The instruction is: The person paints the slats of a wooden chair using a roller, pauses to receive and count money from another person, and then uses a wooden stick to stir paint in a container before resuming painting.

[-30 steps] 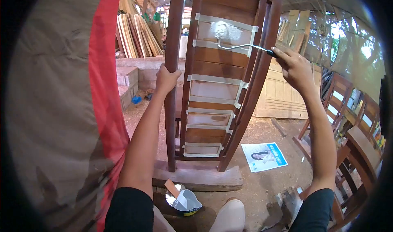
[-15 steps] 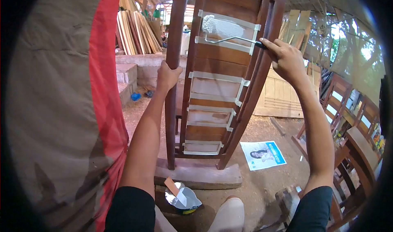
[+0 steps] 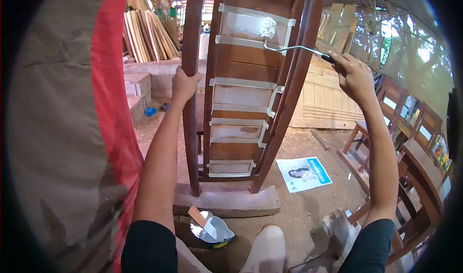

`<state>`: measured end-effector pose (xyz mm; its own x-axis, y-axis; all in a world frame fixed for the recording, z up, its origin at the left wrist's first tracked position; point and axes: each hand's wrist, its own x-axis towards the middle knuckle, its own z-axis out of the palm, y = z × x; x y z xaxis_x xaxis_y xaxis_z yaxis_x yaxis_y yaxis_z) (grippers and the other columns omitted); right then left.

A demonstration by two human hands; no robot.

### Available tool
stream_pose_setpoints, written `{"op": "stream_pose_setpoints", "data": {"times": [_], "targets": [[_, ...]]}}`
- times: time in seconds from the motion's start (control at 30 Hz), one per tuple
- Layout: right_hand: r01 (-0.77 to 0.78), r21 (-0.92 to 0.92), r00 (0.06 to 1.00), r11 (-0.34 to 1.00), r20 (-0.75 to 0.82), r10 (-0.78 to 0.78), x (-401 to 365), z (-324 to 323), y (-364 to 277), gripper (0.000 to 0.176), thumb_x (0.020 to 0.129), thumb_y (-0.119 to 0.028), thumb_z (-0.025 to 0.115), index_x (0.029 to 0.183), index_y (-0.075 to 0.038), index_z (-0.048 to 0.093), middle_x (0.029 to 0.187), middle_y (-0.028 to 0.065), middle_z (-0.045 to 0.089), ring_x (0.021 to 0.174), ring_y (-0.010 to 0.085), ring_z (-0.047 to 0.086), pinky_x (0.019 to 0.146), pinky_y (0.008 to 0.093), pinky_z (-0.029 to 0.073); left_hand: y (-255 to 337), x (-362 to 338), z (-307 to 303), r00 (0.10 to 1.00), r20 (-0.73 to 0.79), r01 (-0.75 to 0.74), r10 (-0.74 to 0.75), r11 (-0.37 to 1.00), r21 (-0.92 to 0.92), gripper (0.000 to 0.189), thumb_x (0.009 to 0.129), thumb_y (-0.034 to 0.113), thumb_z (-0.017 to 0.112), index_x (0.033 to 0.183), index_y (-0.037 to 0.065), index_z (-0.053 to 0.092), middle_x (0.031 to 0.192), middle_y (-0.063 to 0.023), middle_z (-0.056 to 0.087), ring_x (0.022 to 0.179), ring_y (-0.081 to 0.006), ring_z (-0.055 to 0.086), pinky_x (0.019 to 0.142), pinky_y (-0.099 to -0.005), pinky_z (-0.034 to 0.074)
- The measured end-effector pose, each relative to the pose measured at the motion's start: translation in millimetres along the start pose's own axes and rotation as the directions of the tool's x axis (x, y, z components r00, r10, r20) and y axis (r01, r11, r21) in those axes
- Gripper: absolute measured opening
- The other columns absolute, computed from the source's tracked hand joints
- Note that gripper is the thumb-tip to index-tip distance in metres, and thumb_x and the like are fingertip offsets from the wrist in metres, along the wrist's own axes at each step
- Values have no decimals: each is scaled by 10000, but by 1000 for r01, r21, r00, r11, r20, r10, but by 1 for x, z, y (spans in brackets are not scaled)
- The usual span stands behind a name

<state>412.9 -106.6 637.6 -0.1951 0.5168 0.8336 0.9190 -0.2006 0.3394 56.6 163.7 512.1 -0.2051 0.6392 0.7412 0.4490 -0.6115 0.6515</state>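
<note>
White-coated roller [image 3: 268, 28] is held at the top panel [image 3: 242, 26] by the right hand [image 3: 355, 76]; brown post [image 3: 192, 39] is clasped by the left hand [image 3: 186, 86]. Masking tape [image 3: 241, 42] could be overrun through a sideways slip.

Head-worn view, forward and downward

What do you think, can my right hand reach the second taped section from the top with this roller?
Probably yes: your right hand holds the roller, the second taped section faces you uncovered, and your left hand grips the post beside it.
</note>
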Motion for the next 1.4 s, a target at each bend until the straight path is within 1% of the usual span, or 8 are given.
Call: {"op": "stream_pose_setpoints", "data": {"times": [0.17,0.33,0.43,0.63,0.73,1.03,1.13,1.4], "targets": [[-15,-87,1000,996,17,16,-7,-8,9,332,928,-241,578,1248,-232,665,1035,102,682,877,347,670,752,468,534,13,-5,-6,998,6,56,-57,996,76,525,738,314,727,1082,-62,600,1000,-269,697,974,-389,688,854,-452,540],[-53,-167,999,985,-2,53,-11,-17,-1,321,921,-240,582,1228,-239,677,999,96,686,882,332,672,739,462,540,4,0,-2,999,21,48,-49,998,36,516,737,304,731,1077,-63,605,1001,-263,698,968,-387,689,850,-454,542],[44,-145,997,988,-59,-53,-7,-14,1,312,913,-247,595,1212,-223,681,958,95,681,887,323,672,743,458,539,7,-3,-2,999,9,38,-38,998,52,508,735,292,732,1073,-64,606,1002,-263,698,964,-387,689,850,-456,541],[-45,-172,999,984,21,49,-3,-31,-8,319,886,-211,603,1194,-195,684,926,109,670,883,320,670,757,451,534,10,-3,-6,999,13,35,-36,999,39,496,729,286,724,1062,-61,604,998,-267,695,962,-398,685,851,-459,538],[74,-113,992,991,-94,-85,3,-21,-2,295,878,-155,605,1156,-181,698,860,109,641,801,338,649,699,463,508,3,0,0,1000,9,28,-28,1000,4,494,727,290,722,1056,-59,602,992,-269,695,957,-403,683,850,-460,536],[18,-192,998,981,-63,-31,5,-30,-7,313,866,-144,611,1160,-203,702,893,90,666,816,327,658,692,455,512,2,-1,1,1000,-11,1,-1,1000,8,489,727,288,731,1050,-59,609,975,-260,699,939,-399,688,830,-456,541],[-68,-179,997,981,21,73,7,-36,-8,327,864,-172,604,1172,-213,707,912,130,674,879,324,672,741,457,533,-11,6,6,999,-10,-31,30,999,-15,484,727,289,733,1043,-59,613,969,-256,701,936,-393,691,826,-452,543],[-41,-218,999,975,-3,41,9,-37,-10,345,861,-176,600,1186,-233,701,923,125,680,889,321,674,745,459,541,13,-5,-8,999,21,27,-28,1000,8,495,730,291,731,1054,-61,602,962,-253,700,926,-377,696,821,-450,544]]}}
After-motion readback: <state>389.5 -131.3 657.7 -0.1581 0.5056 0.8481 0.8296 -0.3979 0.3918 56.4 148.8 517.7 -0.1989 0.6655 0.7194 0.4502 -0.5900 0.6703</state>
